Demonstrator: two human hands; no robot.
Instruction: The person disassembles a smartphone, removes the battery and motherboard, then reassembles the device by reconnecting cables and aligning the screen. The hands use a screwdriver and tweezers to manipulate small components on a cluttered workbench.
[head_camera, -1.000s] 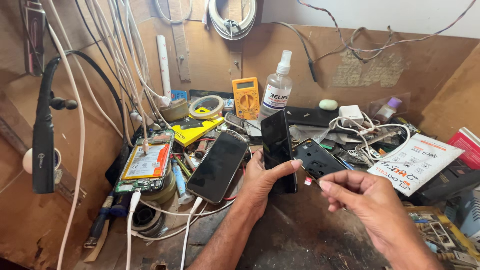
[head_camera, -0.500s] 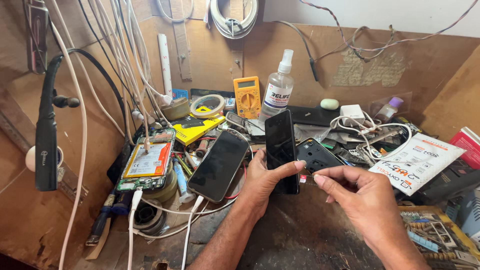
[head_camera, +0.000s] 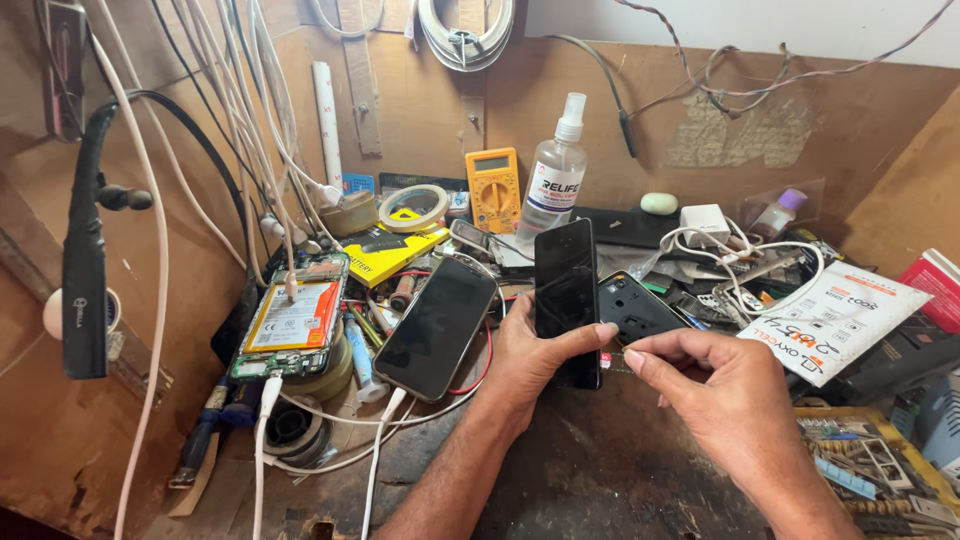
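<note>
My left hand grips a black smartphone held upright, thumb across its dark screen near the lower right edge. My right hand is just to the right, thumb and forefinger pinched together at the phone's right side; a very small thing may be between them, too small to tell. A black phone back cover lies behind the two hands. Another dark phone lies tilted to the left, plugged into a white cable.
An opened phone with its battery showing rests on tape rolls at left. At the back stand a yellow multimeter, a spray bottle and a tape roll. White cables hang at left; a white packet and charger lie right.
My right hand has moved left, closing in on the phone's right edge, and its fingers have pinched tighter. The left hand keeps the phone upright, raised slightly.
</note>
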